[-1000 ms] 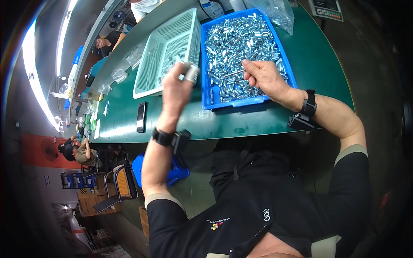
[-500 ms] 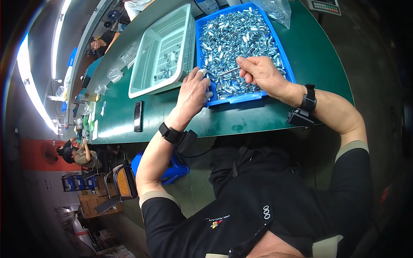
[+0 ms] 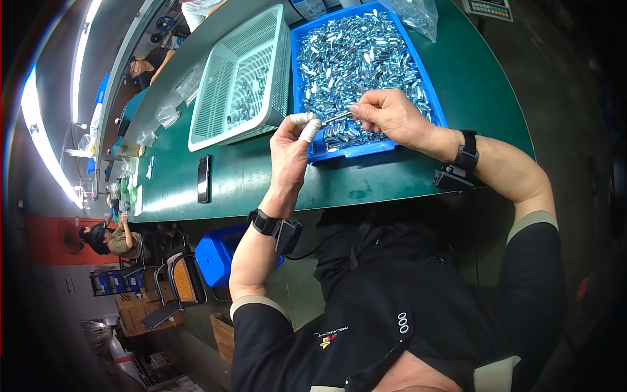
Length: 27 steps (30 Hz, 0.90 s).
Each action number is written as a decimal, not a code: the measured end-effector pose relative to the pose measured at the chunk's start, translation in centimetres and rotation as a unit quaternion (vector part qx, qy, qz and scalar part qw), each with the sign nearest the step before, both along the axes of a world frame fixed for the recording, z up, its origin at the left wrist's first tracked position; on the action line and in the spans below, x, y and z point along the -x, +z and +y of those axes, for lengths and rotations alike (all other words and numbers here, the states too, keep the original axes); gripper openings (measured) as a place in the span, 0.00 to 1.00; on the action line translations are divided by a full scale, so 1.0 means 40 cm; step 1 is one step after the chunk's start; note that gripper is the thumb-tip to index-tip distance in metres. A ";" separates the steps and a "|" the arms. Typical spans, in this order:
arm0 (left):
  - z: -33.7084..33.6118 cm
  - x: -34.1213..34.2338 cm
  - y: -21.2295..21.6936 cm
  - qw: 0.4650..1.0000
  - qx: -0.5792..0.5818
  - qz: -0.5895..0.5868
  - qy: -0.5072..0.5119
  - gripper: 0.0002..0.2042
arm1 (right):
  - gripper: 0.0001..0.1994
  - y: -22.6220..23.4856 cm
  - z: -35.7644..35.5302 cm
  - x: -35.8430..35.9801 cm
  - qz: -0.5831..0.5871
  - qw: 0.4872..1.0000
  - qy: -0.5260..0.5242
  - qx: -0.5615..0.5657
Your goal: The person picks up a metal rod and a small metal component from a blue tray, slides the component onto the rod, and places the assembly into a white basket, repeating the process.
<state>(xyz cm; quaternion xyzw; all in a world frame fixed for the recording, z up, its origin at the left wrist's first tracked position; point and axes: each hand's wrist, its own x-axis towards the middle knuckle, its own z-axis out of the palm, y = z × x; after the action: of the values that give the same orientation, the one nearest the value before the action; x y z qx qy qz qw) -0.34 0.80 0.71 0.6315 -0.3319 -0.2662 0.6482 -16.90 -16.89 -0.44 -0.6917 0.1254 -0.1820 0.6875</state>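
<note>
Metal parts (image 3: 358, 62) filled the blue tray (image 3: 432, 98) almost to the rim, so judged most of the work still ahead; only a thin scatter lay in the pale green basket (image 3: 222, 98) just left of that tray. Right hand (image 3: 390, 116) pinched one slim metal piece (image 3: 338, 117) over the tray's near edge; left hand (image 3: 294, 145), taped fingertips curled and closed beside the piece, touched its tip. Clear plastic bag (image 3: 418, 13) sat behind the tray's far right corner. Black phone (image 3: 204, 178) lay on the green table (image 3: 261, 176) well left of the tray. Small clear bags (image 3: 168, 115) lay farther left.
</note>
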 end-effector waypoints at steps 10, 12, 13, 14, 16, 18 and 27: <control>-0.020 0.031 -0.021 0.998 0.052 0.022 0.006 0.06 | 0.17 0.001 0.002 0.003 -0.005 1.000 -0.013 0.003; -0.036 0.058 -0.024 0.998 0.059 0.014 -0.001 0.05 | 0.18 0.006 0.001 0.007 0.002 1.000 -0.014 0.008; -0.046 0.067 -0.028 0.998 0.059 0.008 0.003 0.05 | 0.20 0.007 0.000 0.007 0.008 1.000 -0.014 0.012; -0.052 0.071 -0.030 0.998 0.059 0.003 0.008 0.04 | 0.20 0.010 0.002 0.008 0.009 1.000 -0.012 0.014; -0.054 0.069 -0.035 0.999 0.049 -0.007 0.007 0.04 | 0.22 0.015 0.009 0.011 0.021 1.000 -0.014 -0.008; -0.055 0.064 -0.040 0.999 0.039 -0.016 0.004 0.04 | 0.24 0.018 0.005 0.012 0.034 0.999 -0.003 -0.004; -0.065 0.075 -0.038 0.997 0.047 -0.044 -0.036 0.05 | 0.26 0.011 0.004 0.004 0.056 0.998 0.015 0.003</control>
<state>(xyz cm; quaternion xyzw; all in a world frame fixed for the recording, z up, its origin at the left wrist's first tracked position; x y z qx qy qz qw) -3.33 -1.79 -0.79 0.5987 -0.3949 -0.2459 0.6521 -17.06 -16.73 0.00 -0.7046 0.1528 -0.1330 0.6801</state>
